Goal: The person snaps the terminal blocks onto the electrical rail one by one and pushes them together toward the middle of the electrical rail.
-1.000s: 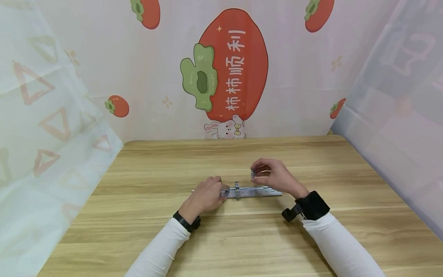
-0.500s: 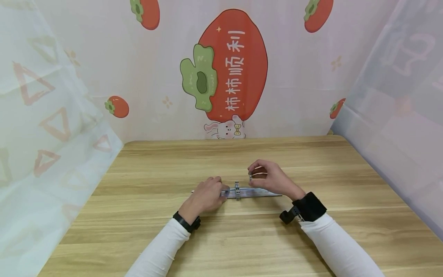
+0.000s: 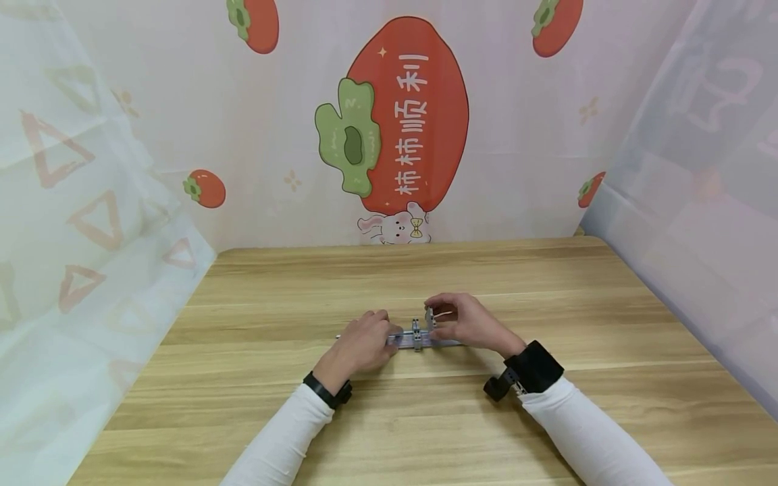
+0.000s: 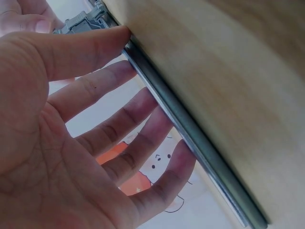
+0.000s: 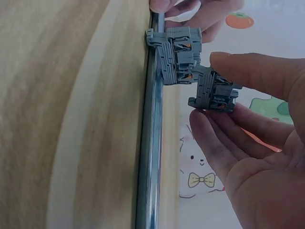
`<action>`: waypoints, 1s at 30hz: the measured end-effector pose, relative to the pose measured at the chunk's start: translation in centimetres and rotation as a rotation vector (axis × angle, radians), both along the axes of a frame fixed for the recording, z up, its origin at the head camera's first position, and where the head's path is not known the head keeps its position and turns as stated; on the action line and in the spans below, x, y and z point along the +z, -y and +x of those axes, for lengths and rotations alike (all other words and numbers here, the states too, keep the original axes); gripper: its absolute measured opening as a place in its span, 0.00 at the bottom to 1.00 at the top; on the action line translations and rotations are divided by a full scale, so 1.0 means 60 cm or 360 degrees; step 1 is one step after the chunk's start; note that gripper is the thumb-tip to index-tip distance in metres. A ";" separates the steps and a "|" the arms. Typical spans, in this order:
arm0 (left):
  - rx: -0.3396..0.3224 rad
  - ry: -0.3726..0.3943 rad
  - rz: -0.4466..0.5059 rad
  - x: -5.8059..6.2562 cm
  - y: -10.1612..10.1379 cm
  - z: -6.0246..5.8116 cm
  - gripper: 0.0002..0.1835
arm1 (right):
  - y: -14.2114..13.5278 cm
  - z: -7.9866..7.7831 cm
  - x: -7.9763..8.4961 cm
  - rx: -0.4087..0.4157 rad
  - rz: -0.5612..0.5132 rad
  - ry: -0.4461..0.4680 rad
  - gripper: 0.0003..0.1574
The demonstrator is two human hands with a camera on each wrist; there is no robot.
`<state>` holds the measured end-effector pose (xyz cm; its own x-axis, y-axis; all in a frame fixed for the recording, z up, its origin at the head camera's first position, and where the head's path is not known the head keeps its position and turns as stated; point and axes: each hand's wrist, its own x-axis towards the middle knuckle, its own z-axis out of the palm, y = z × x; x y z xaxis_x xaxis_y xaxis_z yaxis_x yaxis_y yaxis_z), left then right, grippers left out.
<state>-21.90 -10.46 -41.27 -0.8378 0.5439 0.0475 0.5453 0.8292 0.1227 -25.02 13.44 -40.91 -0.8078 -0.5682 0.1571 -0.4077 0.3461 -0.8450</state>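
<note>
A metal DIN rail lies across the wooden table. Grey terminal blocks sit on it near its middle. My left hand grips the rail left of these blocks; in the left wrist view its thumb is on one side of the rail and its fingers are on the other. Between thumb and fingertips, my right hand pinches another grey terminal block. This held block is just above the rail, close to the right of the mounted ones, and its edge overlaps them in the right wrist view.
The wooden table surrounds the rail. Behind it hangs a pale printed curtain with persimmon drawings, and further sheets enclose the left and right sides. Each wrist wears a black strap.
My right hand has moved left and down with the terminal block, coming in over the rail beside the mounted blocks. The left hand has stayed where it was on the rail.
</note>
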 end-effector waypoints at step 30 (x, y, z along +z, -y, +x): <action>0.0018 0.0023 0.0005 0.001 0.000 0.000 0.18 | 0.014 0.010 -0.011 0.0014 0.0158 0.0008 0.36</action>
<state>-21.88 -10.47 -41.23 -0.8445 0.5342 0.0371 0.5340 0.8349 0.1334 -24.43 12.63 -41.56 -0.8032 -0.5879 0.0957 -0.4072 0.4247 -0.8086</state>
